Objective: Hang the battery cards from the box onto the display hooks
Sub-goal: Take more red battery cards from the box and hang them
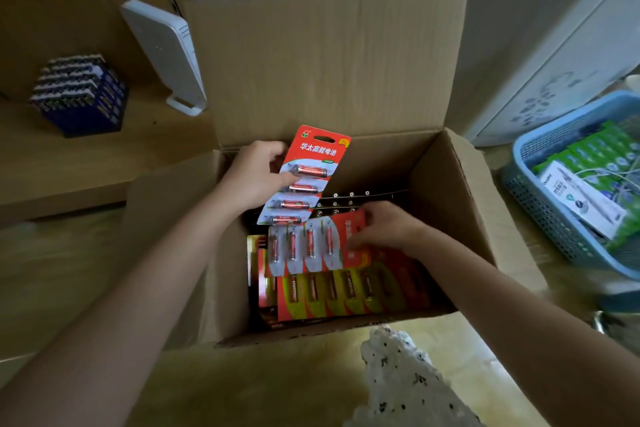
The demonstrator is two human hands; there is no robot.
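An open cardboard box (446, 184) stands in front of me with red battery cards inside. My left hand (258, 173) grips one red battery card (311, 163) by its left edge and holds it upright above the box, hang slot at the top. My right hand (384, 225) is down in the box, its fingers pinching the end of a second red battery card (311, 246) that lies flat on the pile. Under it lie red and yellow battery cards (346, 291). No display hooks are in view.
A wooden shelf (86, 163) at the left carries a dark blue block of batteries (79, 94) and a white router (162, 52). A blue plastic basket (540, 198) with green packs sits at the right. White speckled cloth (401, 374) hangs near the front.
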